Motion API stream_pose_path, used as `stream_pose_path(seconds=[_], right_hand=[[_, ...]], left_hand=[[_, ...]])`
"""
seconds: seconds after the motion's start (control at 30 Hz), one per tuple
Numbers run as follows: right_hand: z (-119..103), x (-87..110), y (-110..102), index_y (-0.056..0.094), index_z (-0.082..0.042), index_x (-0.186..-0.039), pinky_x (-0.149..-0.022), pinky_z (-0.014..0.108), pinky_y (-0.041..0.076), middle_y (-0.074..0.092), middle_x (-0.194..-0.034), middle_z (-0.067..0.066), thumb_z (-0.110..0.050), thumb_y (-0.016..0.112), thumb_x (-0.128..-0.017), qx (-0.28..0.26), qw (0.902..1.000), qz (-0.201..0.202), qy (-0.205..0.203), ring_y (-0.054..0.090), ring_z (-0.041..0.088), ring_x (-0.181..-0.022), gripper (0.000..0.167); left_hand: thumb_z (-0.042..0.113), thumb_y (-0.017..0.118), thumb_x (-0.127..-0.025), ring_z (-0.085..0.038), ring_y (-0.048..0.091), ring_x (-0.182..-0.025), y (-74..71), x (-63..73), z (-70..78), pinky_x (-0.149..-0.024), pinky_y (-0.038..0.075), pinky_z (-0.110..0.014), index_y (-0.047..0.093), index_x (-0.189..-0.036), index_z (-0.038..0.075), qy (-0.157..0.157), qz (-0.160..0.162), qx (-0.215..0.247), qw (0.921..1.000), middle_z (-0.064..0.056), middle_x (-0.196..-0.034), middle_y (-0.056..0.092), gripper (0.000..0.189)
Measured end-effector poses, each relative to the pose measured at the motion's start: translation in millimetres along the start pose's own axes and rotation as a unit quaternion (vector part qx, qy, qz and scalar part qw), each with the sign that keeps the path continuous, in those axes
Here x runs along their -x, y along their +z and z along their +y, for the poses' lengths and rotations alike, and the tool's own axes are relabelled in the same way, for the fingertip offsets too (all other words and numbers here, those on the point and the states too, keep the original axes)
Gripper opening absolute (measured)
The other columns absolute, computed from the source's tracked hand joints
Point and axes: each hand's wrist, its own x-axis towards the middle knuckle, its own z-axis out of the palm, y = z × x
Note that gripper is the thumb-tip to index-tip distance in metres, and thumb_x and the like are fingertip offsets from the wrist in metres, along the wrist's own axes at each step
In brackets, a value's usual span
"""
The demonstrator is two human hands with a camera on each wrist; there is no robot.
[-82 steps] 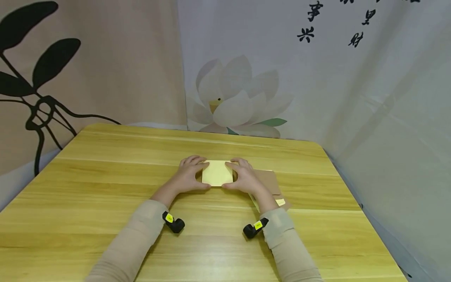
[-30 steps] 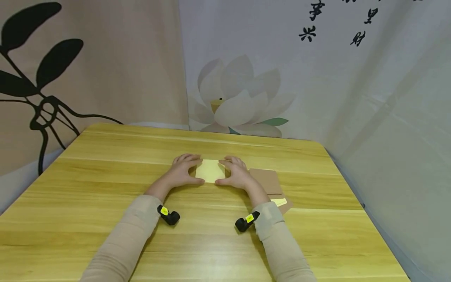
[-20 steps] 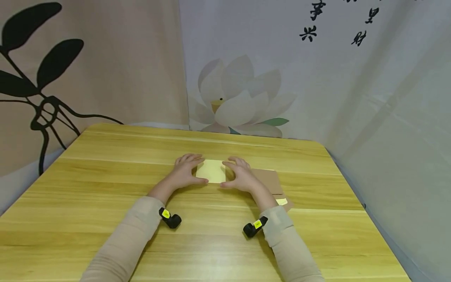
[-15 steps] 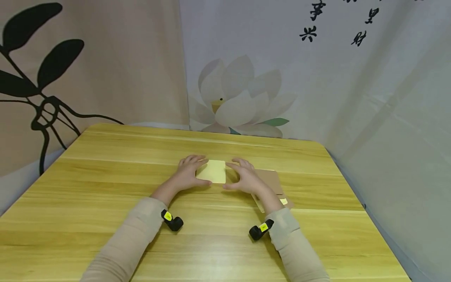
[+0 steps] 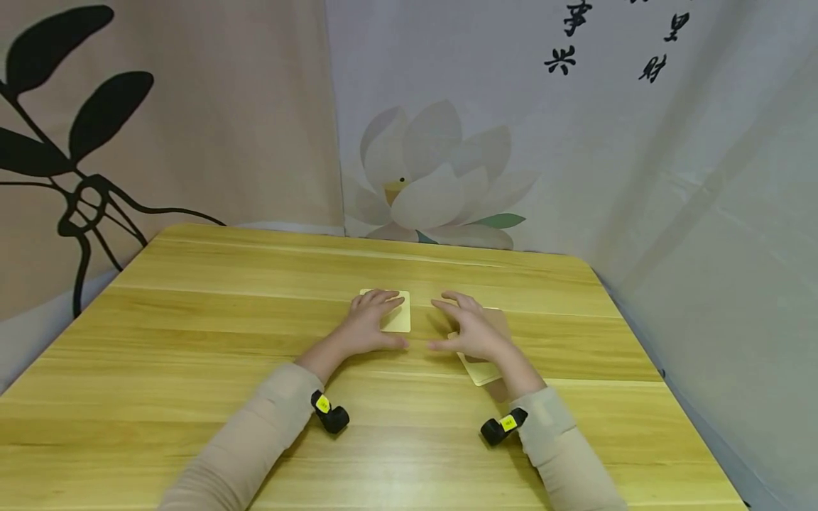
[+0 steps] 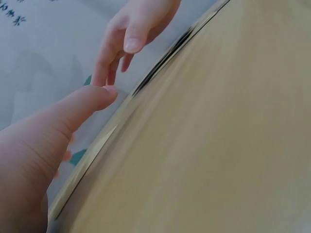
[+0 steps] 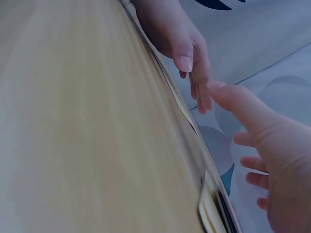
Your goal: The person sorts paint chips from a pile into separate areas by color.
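A thin pale yellow card (image 5: 401,321) with rounded corners lies on the wooden table, its left part hidden under my left hand (image 5: 367,328). That hand hovers with thumb and fingers spread apart and holds nothing. To the right, my right hand (image 5: 474,331) is likewise spread and holds nothing, overlapping a loose pile of brown cards (image 5: 497,321) and a yellow card (image 5: 482,374) in the head view. From the left wrist, the lone card's edge (image 6: 90,158) shows as a thin strip close to the tabletop. The right wrist view catches the pile's edge (image 7: 210,208) low down.
The wooden table (image 5: 192,319) fills the lower view, its far edge close to a printed curtain (image 5: 434,156). A black wrist camera (image 5: 332,419) is strapped to the left sleeve, another black wrist camera (image 5: 495,431) to the right one.
Both hands were at opposite sides of the yellow card. They have come away from its edges and shifted right, the right one first, while the card stays on the table.
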Motion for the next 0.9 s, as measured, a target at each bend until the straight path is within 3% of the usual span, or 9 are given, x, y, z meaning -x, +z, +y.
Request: stream_pose_path(seconds=[0.23, 0.5, 0.73, 0.9], right_hand=[[17, 15.2, -8, 0.043, -0.013, -0.145, -0.103, 0.063, 0.019, 0.030, -0.151, 0.014, -0.053, 0.076, -0.076, 0.013, 0.9998, 0.012, -0.005, 0.023, 0.034, -0.137, 0.086], [36, 32.9, -18, 0.044, -0.012, -0.145, -0.103, 0.061, 0.024, 0.028, -0.151, 0.013, -0.041, 0.080, -0.075, -0.021, 0.9997, 0.014, 0.004, 0.021, 0.037, -0.136, 0.084], [50, 45.6, -28, 0.042, -0.013, -0.146, -0.102, 0.063, 0.024, 0.026, -0.152, 0.013, -0.052, 0.080, -0.072, -0.037, 0.9989, 0.020, 0.021, 0.018, 0.035, -0.137, 0.092], [57, 52.7, -32, 0.041, -0.011, -0.146, -0.102, 0.064, 0.023, 0.025, -0.151, 0.014, -0.049, 0.079, -0.073, -0.035, 0.9990, 0.018, 0.024, 0.017, 0.036, -0.138, 0.091]], left_hand=[[0.059, 0.072, -0.075, -0.029, 0.024, -0.137, 14.3, -9.0, 20.3, -0.107, 0.012, -0.054, 0.043, -0.145, 0.009, 0.017, -0.006, 0.000, 0.9998, -0.009, -0.150, 0.035, 0.090], [0.058, 0.072, -0.075, -0.031, 0.023, -0.137, 27.8, -20.1, 40.7, -0.107, 0.013, -0.053, 0.043, -0.145, 0.009, 0.027, -0.008, 0.015, 0.9995, -0.009, -0.150, 0.035, 0.090], [0.061, 0.069, -0.076, -0.028, 0.024, -0.136, 38.8, -33.1, 51.4, -0.107, 0.015, -0.052, 0.041, -0.146, 0.010, 0.025, -0.005, 0.001, 0.9997, -0.007, -0.150, 0.035, 0.090], [0.061, 0.068, -0.077, -0.028, 0.025, -0.136, 43.2, -39.8, 60.5, -0.107, 0.017, -0.053, 0.041, -0.146, 0.010, 0.029, -0.008, -0.006, 0.9995, -0.008, -0.150, 0.035, 0.089]])
